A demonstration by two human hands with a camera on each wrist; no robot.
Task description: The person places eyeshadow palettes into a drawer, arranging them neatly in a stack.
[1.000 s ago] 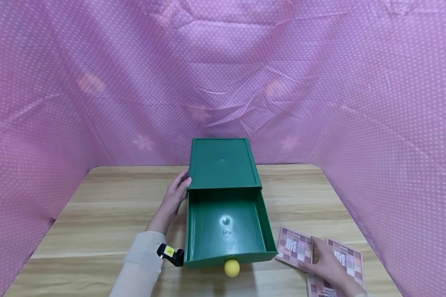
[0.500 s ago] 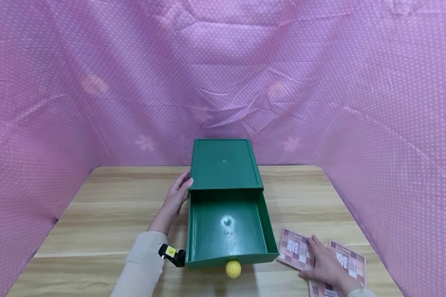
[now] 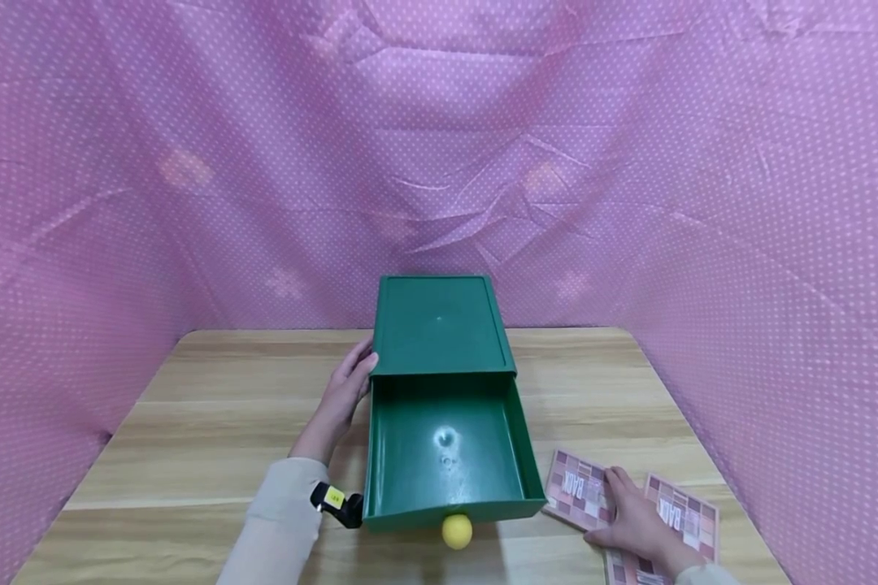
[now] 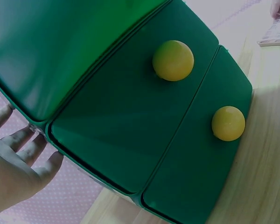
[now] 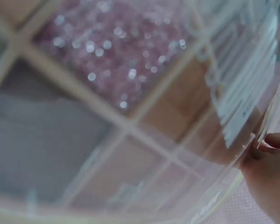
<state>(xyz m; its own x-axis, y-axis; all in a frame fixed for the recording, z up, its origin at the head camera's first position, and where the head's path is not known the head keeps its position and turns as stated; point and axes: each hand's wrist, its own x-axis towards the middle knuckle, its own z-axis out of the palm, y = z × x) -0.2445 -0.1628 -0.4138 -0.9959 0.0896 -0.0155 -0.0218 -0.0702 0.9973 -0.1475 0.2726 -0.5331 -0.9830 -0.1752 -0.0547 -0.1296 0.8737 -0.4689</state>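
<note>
My left hand (image 3: 340, 398) steadies the left side of a green drawer cabinet (image 3: 442, 325), fingertips spread along its edge in the left wrist view. The cabinet's top drawer (image 3: 446, 463) is pulled out, with nothing inside, and has a round yellow knob (image 3: 457, 531). To the right, my right hand (image 3: 632, 520) grips an eyeshadow palette (image 3: 574, 491) by its right end, thumb at the near edge and fingers at the far edge. The palette lies beside the drawer's front corner. In the right wrist view, a blurred, glittery palette (image 5: 116, 60) fills most of the picture.
Another palette (image 3: 691, 520) lies right of my right hand, and one more palette (image 3: 629, 569) is partly under the wrist. Two lower drawers with yellow knobs (image 4: 228, 123) are closed. Pink dotted cloth (image 3: 439, 162) hangs around the wooden table (image 3: 212, 406).
My right hand's fingers and thumb have shifted slightly at the palette's right end. The left hand, cabinet and drawer stay put; the head view shifts slightly.
</note>
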